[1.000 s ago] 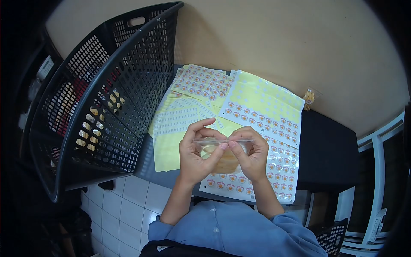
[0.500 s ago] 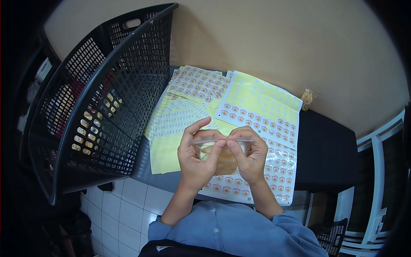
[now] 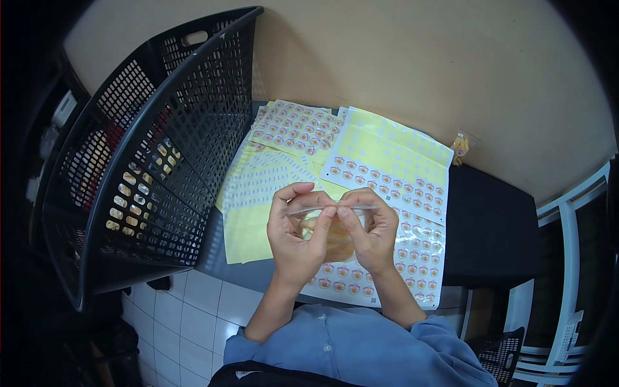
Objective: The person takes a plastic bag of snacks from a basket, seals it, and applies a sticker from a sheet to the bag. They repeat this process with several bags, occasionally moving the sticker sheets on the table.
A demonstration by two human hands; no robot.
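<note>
Between both hands is a clear plastic bag [image 3: 340, 242] with light brown pieces inside, held by its top edge above the sticker sheets. My left hand [image 3: 298, 235] pinches that edge with the thumb near the middle, its index finger raised and bent. My right hand [image 3: 371, 231] grips the same edge from the other side, thumb beside the left thumb. Under and behind the bag lie white sheets of round orange-and-pink stickers [image 3: 412, 193]. Yellow backing sheets [image 3: 248, 232] lie to the left.
A large black perforated basket [image 3: 174, 161] stands at the left with packed bags showing through its holes. Against the wall at the right sits another small bag [image 3: 460, 149]. A black surface [image 3: 493, 226] extends rightward, and a second basket [image 3: 501, 355] is low at the right.
Both hands keep their pinch on the bag's top edge. The left index finger has curled down slightly; the view has shifted a little.
</note>
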